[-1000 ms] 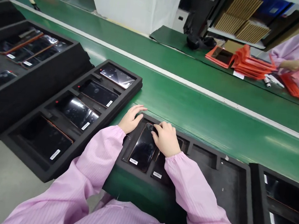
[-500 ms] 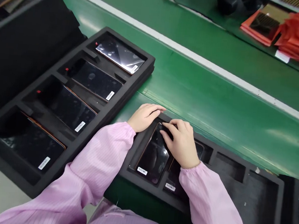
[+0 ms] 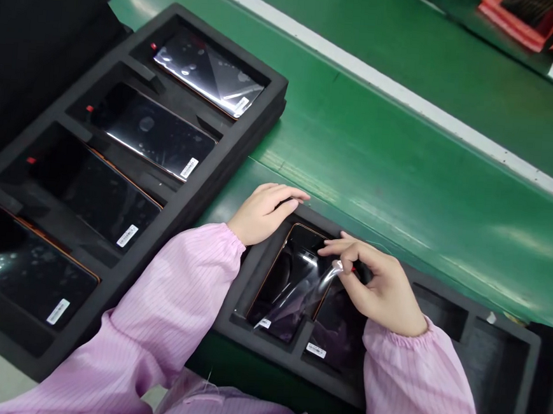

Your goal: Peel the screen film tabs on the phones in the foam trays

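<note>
1. Film (image 3: 309,285) is the first worry: my right hand (image 3: 379,289) has thumb and forefinger pinched together on its corner, lifted off the phone (image 3: 286,279), and I judge a sideways tug could tear it or let it fold back onto the glass.

2. Phone sits in the leftmost pocket of the near foam tray (image 3: 445,313), at the belt's near edge. My left hand (image 3: 261,213) lies with fingers spread flat on the tray's far corner beside the phone, clamped on nothing; if it slackens, the peel could, I think, drag the phone up out of its pocket.

3. Second phone (image 3: 338,327) lies in the next pocket, partly under my right hand. A loose flap of film may brush it and leave dust or a smear.

4. Green belt (image 3: 404,166) lies just beyond the tray; a jolted tray could slide onto it.

5. Loaded tray (image 3: 242,159) of four phones sits near my left sleeve (image 3: 173,307); a careless elbow could nudge it.
</note>
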